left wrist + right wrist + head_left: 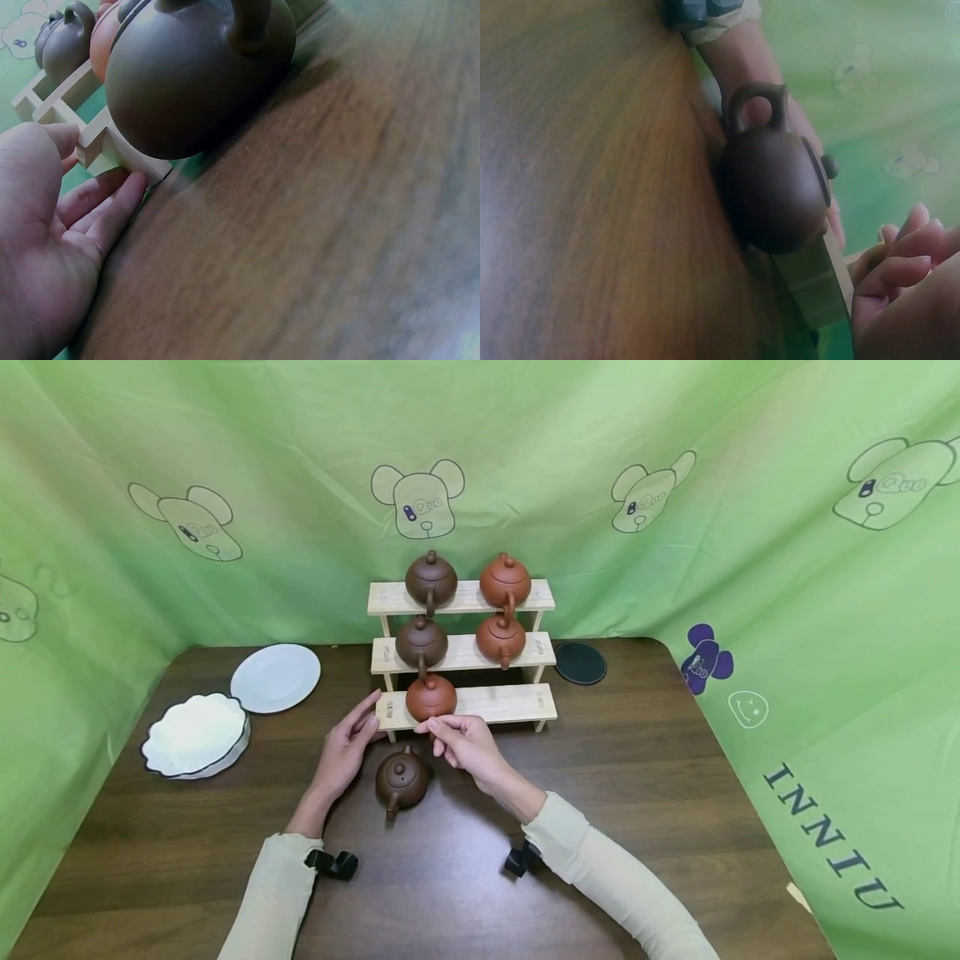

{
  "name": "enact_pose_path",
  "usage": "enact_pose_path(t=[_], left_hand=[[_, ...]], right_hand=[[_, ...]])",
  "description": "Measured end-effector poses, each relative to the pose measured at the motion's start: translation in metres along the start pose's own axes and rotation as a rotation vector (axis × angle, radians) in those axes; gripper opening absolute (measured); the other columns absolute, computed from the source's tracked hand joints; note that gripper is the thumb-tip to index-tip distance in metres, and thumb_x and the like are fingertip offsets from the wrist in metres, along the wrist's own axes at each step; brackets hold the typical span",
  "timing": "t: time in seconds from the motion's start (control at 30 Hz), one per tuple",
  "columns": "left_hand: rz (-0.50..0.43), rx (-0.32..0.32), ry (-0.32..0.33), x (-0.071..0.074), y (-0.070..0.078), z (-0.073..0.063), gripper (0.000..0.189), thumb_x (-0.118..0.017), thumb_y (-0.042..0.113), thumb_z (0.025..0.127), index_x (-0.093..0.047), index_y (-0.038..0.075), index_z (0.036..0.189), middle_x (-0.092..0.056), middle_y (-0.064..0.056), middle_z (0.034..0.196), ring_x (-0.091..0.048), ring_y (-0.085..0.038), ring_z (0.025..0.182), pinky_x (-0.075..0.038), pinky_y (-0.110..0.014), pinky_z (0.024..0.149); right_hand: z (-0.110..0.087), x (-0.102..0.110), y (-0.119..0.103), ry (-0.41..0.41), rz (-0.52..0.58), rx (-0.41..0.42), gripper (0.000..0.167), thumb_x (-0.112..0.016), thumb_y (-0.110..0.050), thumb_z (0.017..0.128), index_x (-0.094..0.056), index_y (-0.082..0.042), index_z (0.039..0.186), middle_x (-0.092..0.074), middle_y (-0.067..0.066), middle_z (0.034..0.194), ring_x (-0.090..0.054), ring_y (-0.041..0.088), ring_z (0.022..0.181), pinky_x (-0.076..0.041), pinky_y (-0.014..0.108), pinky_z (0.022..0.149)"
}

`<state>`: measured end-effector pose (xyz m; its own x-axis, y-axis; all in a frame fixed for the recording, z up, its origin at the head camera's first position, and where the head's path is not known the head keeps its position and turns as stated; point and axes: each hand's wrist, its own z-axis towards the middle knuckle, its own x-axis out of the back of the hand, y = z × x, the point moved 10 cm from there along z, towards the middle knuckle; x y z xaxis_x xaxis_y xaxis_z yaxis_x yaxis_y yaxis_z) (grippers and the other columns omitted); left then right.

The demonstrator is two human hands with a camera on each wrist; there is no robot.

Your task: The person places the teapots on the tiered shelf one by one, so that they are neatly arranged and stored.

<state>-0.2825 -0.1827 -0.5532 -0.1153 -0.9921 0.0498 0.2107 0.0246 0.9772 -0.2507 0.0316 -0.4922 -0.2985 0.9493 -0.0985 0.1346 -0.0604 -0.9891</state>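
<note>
My right hand (468, 747) pinches the front of a red-brown teapot (431, 697) on the lowest step of a wooden three-step rack (506, 703). Its fingers hide the part they hold. My left hand (347, 752) rests against the rack's left end, fingers mostly straight; in the left wrist view its fingertips (133, 184) lie at the rack's lower leg. Between my hands a dark brown teapot (401, 779) stands on the table, its loop handle toward me, as the right wrist view shows.
On the upper steps stand two dark brown teapots (431, 581) at left and two red-brown ones (505, 582) at right. A white plate (275, 678) and a scalloped white dish (197, 737) lie to the left. A black round coaster (581, 663) lies right of the rack.
</note>
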Motion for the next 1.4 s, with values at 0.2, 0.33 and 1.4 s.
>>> enact_pose_path(t=[0.2, 0.33, 1.4], left_hand=[[0.065, 0.069, -0.010, 0.007, -0.019, 0.004, 0.052, -0.065, 0.039, 0.115, -0.057, 0.028, 0.165, -0.060, -0.002, 0.163, -0.079, -0.014, 0.112, -0.062, -0.022, 0.100], [0.066, 0.085, -0.011, 0.009, -0.028, 0.006, 0.052, -0.065, 0.041, 0.114, -0.057, 0.032, 0.165, -0.061, -0.002, 0.163, -0.079, -0.017, 0.113, -0.062, -0.024, 0.102], [0.040, 0.025, 0.004, 0.004, -0.009, 0.001, 0.052, -0.065, 0.032, 0.115, -0.056, 0.018, 0.165, -0.062, -0.014, 0.160, -0.078, -0.014, 0.111, -0.061, -0.019, 0.098]], right_hand=[[0.001, 0.001, 0.002, -0.004, -0.010, -0.026, 0.033, -0.062, -0.018, 0.116, -0.077, 0.012, 0.122, -0.060, -0.007, 0.066, -0.042, 0.002, 0.050, -0.031, 0.015, 0.043], [0.000, 0.002, 0.001, -0.003, -0.014, -0.033, 0.033, -0.064, -0.019, 0.115, -0.078, 0.010, 0.121, -0.060, -0.008, 0.067, -0.043, 0.002, 0.050, -0.031, 0.015, 0.044], [-0.021, 0.032, 0.002, 0.163, 0.054, -0.017, 0.004, -0.081, -0.010, 0.101, -0.083, -0.007, 0.099, -0.063, -0.005, 0.065, -0.045, 0.004, 0.049, -0.032, 0.016, 0.044]])
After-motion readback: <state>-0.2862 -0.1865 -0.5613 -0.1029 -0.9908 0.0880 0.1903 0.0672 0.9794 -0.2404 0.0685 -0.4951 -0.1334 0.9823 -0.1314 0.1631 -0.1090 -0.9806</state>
